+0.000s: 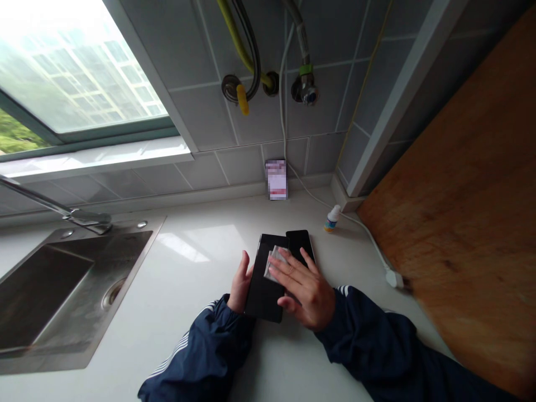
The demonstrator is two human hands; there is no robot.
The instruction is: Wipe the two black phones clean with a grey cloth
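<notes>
A black tablet-like slab (pixel 263 290) lies on the white counter (pixel 201 290). My left hand (pixel 240 285) grips its left edge, thumb up along the side. My right hand (pixel 304 287) lies on top with fingers stretched flat, pressing a small white wipe (pixel 275 260) against the dark surface. A second black device (pixel 300 241) lies just behind and to the right, partly under my right fingers.
A steel sink (pixel 62 290) with a tap (pixel 84 219) sits at the left. A small white bottle (pixel 332 218) stands at the back right, beside a white cable and plug (pixel 393 277). A wooden board (pixel 469 223) fills the right. A small card (pixel 277 178) leans on the tiled wall.
</notes>
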